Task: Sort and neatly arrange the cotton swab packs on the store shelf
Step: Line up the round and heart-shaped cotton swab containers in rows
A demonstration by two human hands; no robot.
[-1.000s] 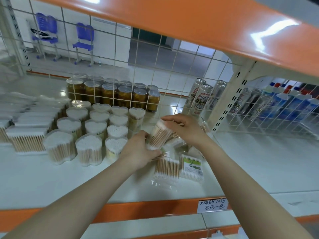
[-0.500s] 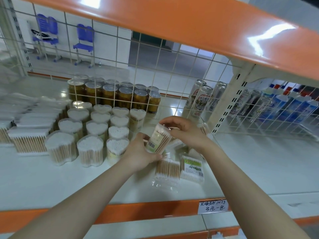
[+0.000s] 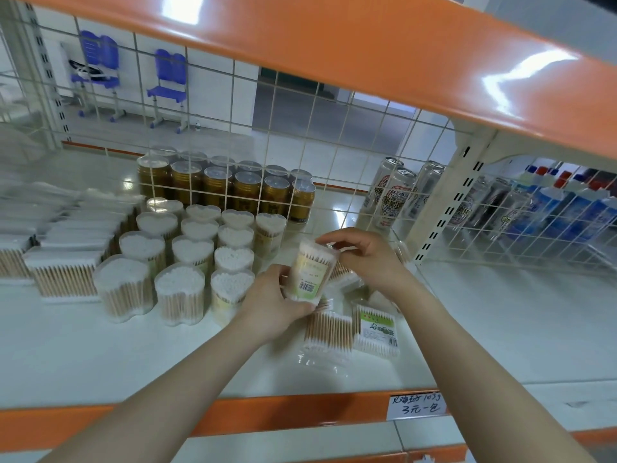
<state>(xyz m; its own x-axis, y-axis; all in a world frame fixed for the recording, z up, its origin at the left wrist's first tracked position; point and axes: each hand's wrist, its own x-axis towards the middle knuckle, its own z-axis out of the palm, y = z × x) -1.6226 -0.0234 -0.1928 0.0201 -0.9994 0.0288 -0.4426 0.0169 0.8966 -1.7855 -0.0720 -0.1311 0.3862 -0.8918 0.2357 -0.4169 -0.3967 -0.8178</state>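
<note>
Left hand (image 3: 272,305) grips swab tub (image 3: 310,270) base, right hand (image 3: 362,253) pinches its top, probably lid; keep upright, set beside heart-shaped tubs (image 3: 230,259) row on shelf (image 3: 100,355).

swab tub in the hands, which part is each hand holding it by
Both hands hold one clear cotton swab tub, upright with its barcode label facing the camera: the left hand grips its lower end, the right hand pinches its top rim.

Bare shelf (image 3: 500,329) right of flat packs (image 3: 375,330)
</note>
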